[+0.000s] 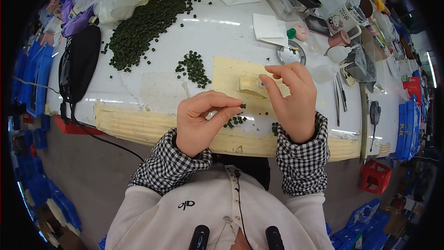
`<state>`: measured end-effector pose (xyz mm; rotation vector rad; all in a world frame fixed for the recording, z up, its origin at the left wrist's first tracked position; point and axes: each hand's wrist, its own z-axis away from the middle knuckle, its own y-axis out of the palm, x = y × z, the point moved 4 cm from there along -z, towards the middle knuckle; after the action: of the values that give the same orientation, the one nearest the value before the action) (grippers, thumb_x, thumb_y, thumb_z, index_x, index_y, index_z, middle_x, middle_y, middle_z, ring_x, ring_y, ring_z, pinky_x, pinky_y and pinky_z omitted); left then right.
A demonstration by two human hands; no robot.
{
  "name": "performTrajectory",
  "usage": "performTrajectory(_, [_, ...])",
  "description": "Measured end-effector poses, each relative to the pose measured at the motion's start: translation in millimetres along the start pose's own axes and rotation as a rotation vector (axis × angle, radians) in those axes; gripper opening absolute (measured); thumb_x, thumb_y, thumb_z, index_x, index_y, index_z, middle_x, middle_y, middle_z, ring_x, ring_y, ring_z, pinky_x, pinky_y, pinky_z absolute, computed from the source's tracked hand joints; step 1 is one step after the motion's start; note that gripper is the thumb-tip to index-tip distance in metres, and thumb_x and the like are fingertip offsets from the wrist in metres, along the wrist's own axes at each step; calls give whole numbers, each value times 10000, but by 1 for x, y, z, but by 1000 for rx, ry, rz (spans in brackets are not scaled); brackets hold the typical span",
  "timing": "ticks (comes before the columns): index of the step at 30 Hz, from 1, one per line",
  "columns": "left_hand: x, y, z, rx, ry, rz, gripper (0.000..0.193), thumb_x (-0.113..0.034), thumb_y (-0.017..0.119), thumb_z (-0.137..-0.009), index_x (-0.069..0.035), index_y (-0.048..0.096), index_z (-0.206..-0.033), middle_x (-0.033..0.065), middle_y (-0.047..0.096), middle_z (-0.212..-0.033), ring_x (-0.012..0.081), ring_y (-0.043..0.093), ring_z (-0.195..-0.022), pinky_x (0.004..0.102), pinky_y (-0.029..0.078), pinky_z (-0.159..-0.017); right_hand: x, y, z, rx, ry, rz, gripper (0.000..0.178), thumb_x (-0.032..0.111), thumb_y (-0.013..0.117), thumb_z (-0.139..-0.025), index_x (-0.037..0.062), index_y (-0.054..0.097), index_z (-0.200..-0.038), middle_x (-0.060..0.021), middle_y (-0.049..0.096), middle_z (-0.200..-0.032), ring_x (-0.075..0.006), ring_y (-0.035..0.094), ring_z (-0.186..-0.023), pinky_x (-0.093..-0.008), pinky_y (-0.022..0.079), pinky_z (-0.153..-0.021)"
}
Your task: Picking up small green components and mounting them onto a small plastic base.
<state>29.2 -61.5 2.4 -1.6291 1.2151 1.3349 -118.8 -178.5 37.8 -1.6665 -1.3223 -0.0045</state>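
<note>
My left hand [196,119] pinches a small dark green cylindrical piece [243,106] between thumb and forefinger, just over the front of the table. To its right, my right hand [296,99] is raised with thumb and forefinger apart, and I see nothing between them. Its thumb is close to a small block wrapped in cream tape [249,84], which rests on a cream tape-covered patch [223,68]. Loose green pieces [237,121] lie below my left hand, partly hidden by it. A small cluster of green pieces [192,68] sits beyond that hand.
A large heap of green pieces [143,30] spreads at the far left beside a black pouch [82,62]. To the right are a round metal dish [291,54], white squeeze bottles [323,71], tweezers [337,99], a thread spool [339,38] and a mug [341,20]. Cream padding [138,121] lines the front edge.
</note>
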Motion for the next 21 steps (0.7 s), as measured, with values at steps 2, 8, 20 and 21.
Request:
performTrajectory(2, [0,-1,0,8,-17,6,142,66,666,-815,17,692,-945,92,681,-872,125,613,-773,236,479,-684,-1,6,0,36,-16,6,115,60,708,-773,15,653,-862,-92,582,-795,-265,554,-761,-350,451,-672])
performTrajectory(8, [-1,-3,1,35,-24,-11,151,117,628,-822,40,671,-945,118,673,-911,154,634,-827,256,507,-741,18,-21,1,-106,-1,-53,114,10,717,-758,15,655,-853,-85,596,-792,-238,564,-732,-323,453,-652])
performTrajectory(20, [-10,1,3,70,10,-50,154,92,660,-801,28,683,-940,113,677,-870,156,626,-800,259,486,-714,38,-9,22,37,134,-714,56,13,572,-920,-38,579,-941,-114,624,-852,-154,614,-721,-248,508,-677])
performTrajectory(21, [-11,1,2,55,20,-47,150,76,671,-797,20,692,-935,106,682,-847,152,628,-778,257,484,-698,38,-8,22,29,133,-720,52,9,574,-918,-39,580,-938,-113,623,-850,-160,616,-717,-251,507,-670])
